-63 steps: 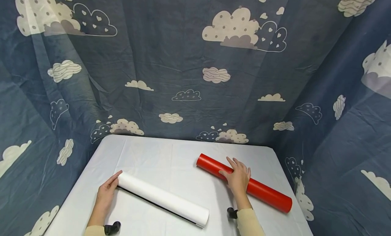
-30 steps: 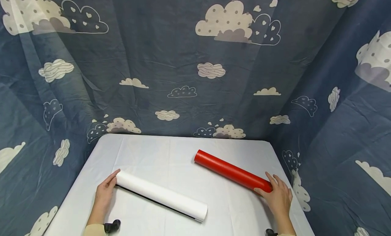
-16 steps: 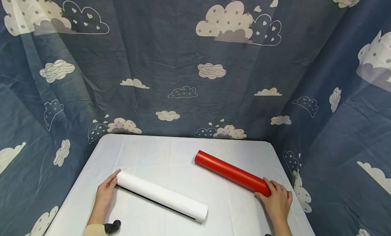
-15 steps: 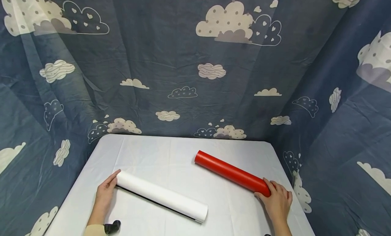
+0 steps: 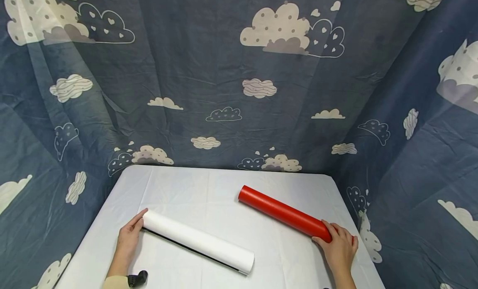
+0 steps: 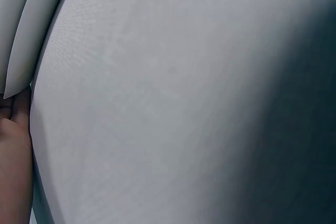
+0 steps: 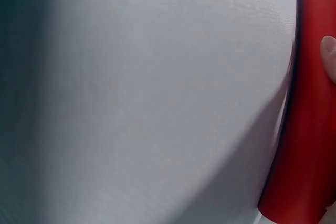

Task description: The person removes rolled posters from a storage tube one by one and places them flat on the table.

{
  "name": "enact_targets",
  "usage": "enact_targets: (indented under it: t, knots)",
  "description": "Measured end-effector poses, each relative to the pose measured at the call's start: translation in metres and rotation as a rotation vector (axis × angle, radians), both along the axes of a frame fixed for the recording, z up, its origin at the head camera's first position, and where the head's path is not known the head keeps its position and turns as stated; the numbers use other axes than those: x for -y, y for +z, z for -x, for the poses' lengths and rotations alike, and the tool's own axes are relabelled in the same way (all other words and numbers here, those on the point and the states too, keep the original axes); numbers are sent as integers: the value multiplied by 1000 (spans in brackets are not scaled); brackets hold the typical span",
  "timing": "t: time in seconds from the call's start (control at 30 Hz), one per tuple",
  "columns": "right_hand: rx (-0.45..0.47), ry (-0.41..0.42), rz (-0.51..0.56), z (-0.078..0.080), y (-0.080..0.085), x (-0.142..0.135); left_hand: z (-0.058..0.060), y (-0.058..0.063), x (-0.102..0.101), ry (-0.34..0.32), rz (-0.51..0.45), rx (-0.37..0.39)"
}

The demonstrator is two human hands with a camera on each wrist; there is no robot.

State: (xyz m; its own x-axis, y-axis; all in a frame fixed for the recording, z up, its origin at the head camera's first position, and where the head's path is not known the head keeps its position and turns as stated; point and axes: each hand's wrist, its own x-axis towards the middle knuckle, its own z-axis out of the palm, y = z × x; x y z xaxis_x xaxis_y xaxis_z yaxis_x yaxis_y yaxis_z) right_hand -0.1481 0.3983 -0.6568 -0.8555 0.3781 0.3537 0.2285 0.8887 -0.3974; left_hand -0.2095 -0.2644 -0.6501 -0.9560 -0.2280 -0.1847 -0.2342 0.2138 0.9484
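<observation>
A white rolled-up sheet (image 5: 198, 241) lies slanted on the table, a dark line running along its near lower side. My left hand (image 5: 128, 238) holds its left end between thumb and fingers. In the left wrist view the overlapping layers of the white roll (image 6: 23, 30) show above the fingers. Farther back on the right, a red roll (image 5: 281, 212) lies at a similar slant. Around its right end my right hand (image 5: 337, 245) is curled, thumb on the near side and fingers over the top, covering that end. The right wrist view shows the thumb (image 7: 329, 56) against the red surface.
A white cloth-covered table (image 5: 179, 189) bears both rolls, which lie apart from each other. Dark blue curtains (image 5: 201, 56) with cloud prints hang behind the table and on both sides. A black wrist device (image 5: 137, 278) sits at the left wrist, by a cream sleeve.
My right hand has slid from the middle of the red roll to its right end and closed round it. The left hand and both rolls stay in place; the head view shifts slightly.
</observation>
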Motion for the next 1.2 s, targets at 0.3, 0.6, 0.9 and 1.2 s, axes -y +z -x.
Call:
enact_targets:
  t: [0.3, 0.6, 0.9, 1.2]
  knots:
    - [31, -12, 11, 1, 4, 3, 0, -1, 0, 10, 12, -13]
    - [52, -12, 23, 5, 5, 0, 0, -1, 0, 1, -11, 1]
    - [59, -5, 22, 10, 8, -4, 0, -2, 0, 4, -3, -17]
    - [93, -9, 39, 16, 10, -3, -1, -5, 1, -2, 5, -47]
